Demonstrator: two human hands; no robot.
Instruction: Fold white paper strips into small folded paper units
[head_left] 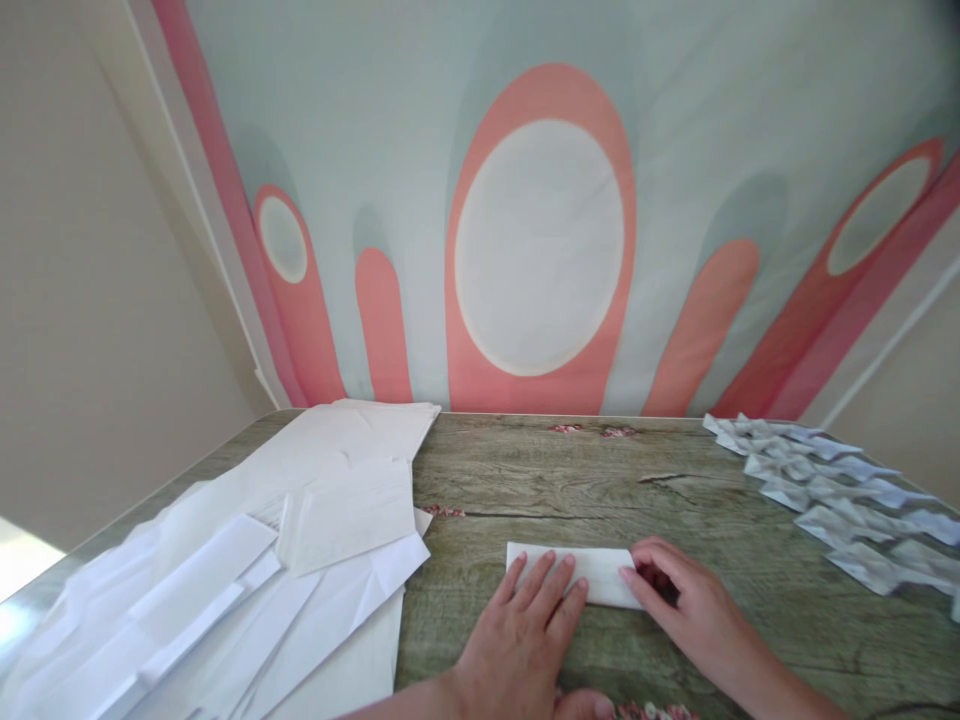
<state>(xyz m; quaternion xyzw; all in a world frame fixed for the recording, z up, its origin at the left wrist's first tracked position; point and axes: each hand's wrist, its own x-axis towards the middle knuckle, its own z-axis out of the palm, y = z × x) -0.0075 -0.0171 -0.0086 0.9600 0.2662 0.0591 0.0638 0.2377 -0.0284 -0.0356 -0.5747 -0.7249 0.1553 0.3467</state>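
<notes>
A small white folded strip of paper point(596, 568) lies on the wooden table point(600, 480) near its front edge. My left hand point(525, 640) lies flat on the strip's left part, fingers stretched out and slightly apart. My right hand point(686, 600) is at the strip's right end, its fingers curled and the fingertips pressing the paper's edge.
A loose heap of white paper sheets point(262, 560) covers the table's left side. Several small folded paper pieces point(832, 490) lie in a row at the right. A wall with pink and grey shapes point(540, 240) rises behind the table.
</notes>
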